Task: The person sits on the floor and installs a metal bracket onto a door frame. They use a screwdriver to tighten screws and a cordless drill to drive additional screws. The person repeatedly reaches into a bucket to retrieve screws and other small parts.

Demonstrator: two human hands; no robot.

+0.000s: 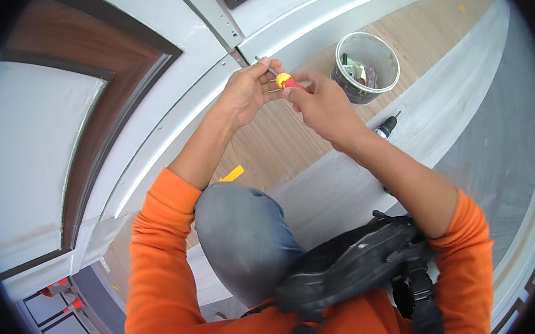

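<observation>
— Where is the screwdriver [287,82]?
— Between both hands, its red-and-yellow handle pinched in the right hand [322,105].
— And the left hand [247,91]?
— Fingertips closed on the metal shaft, wrists raised together; a bucket [368,66] sits just beyond the right.

Orange long-sleeve top, sleeves [161,235] pushed up to about the elbows on both arms, forearms bare below. Grey trousers, one knee [241,230] showing in the middle. Black pouch or bag [353,266] at the front of the torso, matte fabric with black webbing straps [419,298] and buckles on the right side. Both hands bare: left hand [247,91], right hand [322,105], no rings or watch visible.
</observation>
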